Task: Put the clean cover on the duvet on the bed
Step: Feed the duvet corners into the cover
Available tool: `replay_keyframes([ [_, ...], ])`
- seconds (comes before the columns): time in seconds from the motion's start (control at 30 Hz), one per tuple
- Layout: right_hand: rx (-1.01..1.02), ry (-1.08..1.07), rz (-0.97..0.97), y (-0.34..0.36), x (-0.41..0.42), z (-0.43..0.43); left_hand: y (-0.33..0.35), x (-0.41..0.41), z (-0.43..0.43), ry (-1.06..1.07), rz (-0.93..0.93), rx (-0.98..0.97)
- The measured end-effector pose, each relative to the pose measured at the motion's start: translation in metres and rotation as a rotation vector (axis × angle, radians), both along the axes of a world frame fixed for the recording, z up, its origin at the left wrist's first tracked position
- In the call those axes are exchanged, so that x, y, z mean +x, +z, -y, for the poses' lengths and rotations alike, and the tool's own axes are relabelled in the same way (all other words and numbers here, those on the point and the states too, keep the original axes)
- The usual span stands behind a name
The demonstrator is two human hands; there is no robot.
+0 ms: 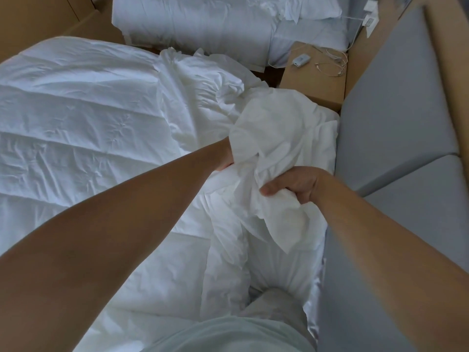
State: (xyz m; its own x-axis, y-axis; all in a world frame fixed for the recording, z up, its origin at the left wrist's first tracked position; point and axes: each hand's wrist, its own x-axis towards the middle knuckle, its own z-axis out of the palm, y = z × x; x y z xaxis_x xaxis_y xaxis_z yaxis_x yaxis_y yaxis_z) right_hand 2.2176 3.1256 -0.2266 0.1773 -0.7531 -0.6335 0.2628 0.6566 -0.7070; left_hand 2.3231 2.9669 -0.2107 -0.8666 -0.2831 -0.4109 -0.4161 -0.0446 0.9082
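Duvet [76, 110] lies spread, white and quilted, over the bed [314, 301], filling the left and middle. At its right side, beside the grey padded headboard [393, 110], the cover [274, 138] sits bunched on top. The right hand [291, 184] clenches a fistful of the cover's crumpled edge. The left hand [225, 160] is buried in the cover's folds; its grip cannot be told. Far right, a nightstand [314, 85] carries a white charger [300, 59].
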Motion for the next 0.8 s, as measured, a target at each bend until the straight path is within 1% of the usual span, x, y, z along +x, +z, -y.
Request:
replay_keyframes([
  [0.07, 0.006, -0.009, -0.035, -0.002, -0.003, -0.002, -0.003, 0.0, 0.004, 0.061, 0.057, 0.056],
  [0.17, -0.042, -0.215, -0.077, -0.005, -0.017, -0.011, -0.008, 0.0, 0.014, 0.054, 0.122, 0.14],
  [0.23, -0.14, -0.337, -0.055, -0.007, -0.033, -0.016, -0.009, 0.002, 0.018, -0.091, 0.199, 0.162],
  [0.3, -0.224, -0.389, -0.024, -0.007, -0.044, -0.017, -0.012, 0.005, 0.018, -0.28, 0.295, 0.177],
  [0.33, -0.253, -0.389, -0.003, -0.007, -0.046, -0.017, -0.013, 0.005, 0.016, -0.373, 0.314, 0.202],
  [0.4, -0.292, -0.391, 0.006, -0.014, -0.051, -0.016, -0.014, 0.005, 0.011, -0.515, 0.293, 0.246],
  [0.47, -0.294, -0.491, -0.036, -0.021, -0.053, -0.015, -0.014, 0.004, 0.008, -0.551, 0.28, 0.265],
  [0.5, -0.289, -0.539, -0.042, -0.022, -0.054, -0.015, -0.015, 0.003, 0.007, -0.541, 0.278, 0.261],
  [0.6, -0.329, -0.566, 0.019, -0.023, -0.057, -0.015, -0.02, 0.001, 0.006, -0.528, 0.287, 0.26],
  [0.67, -0.268, -0.604, 0.048, -0.025, -0.058, -0.015, -0.021, 0.001, 0.006, -0.573, 0.31, 0.25],
  [0.7, -0.229, -0.663, 0.035, -0.026, -0.057, -0.016, -0.021, 0.001, 0.006, -0.608, 0.327, 0.232],
  [0.73, -0.234, -0.697, -0.001, -0.033, -0.062, -0.017, -0.02, 0.001, 0.007, -0.643, 0.347, 0.199],
  [0.77, -0.19, -0.688, -0.027, -0.032, -0.06, -0.018, -0.018, 0.002, 0.008, -0.671, 0.37, 0.151],
  [0.8, -0.204, -0.662, -0.024, -0.037, -0.062, -0.02, -0.018, 0.001, 0.009, -0.694, 0.396, 0.103],
])
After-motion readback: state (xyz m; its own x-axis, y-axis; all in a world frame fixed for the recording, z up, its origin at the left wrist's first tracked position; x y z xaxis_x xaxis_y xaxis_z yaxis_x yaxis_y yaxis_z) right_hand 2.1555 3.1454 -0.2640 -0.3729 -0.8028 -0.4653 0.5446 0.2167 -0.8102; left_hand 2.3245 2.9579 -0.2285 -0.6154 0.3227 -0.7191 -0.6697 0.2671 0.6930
